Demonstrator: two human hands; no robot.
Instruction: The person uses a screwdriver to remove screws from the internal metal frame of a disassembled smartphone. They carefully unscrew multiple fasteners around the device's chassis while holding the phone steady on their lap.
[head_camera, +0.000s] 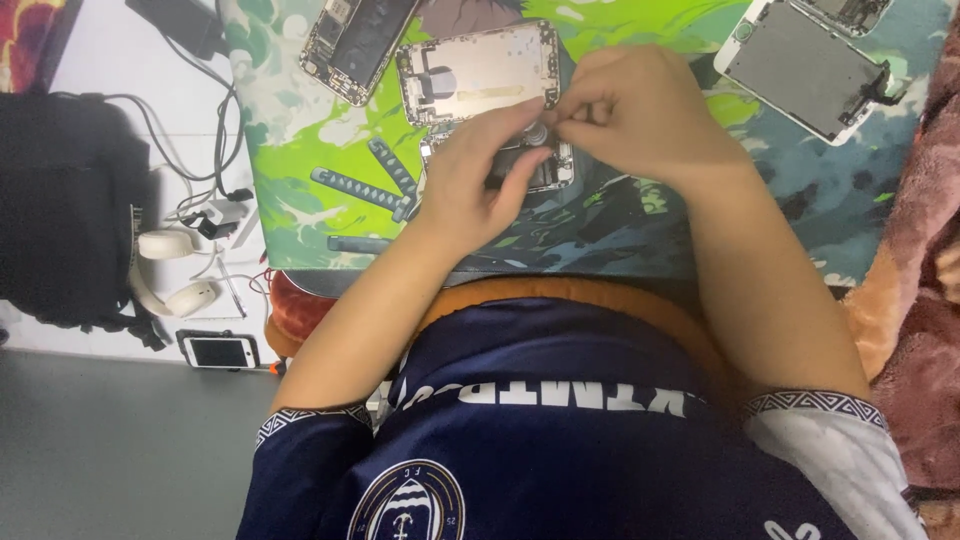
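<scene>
On the green printed mat (300, 150) covering the tabletop lie four opened phone pieces: a screen panel (805, 65) at right, two gutted housings (357, 40) (480, 72) at top, and a fourth phone body (545, 172) mostly hidden under both hands. The left hand (475, 185) clamps that body while the right hand (640, 110) pinches together on a small round part (537, 133) just above it. Off the mat, one black bag (65, 210), one white headphone pair (175, 270) and one small phone (218, 351) sit to the left

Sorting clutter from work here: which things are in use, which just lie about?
In use: left hand, right hand, opened phone, small round part.
Lying about: phone shell, screen panel, headphones, small phone.
</scene>
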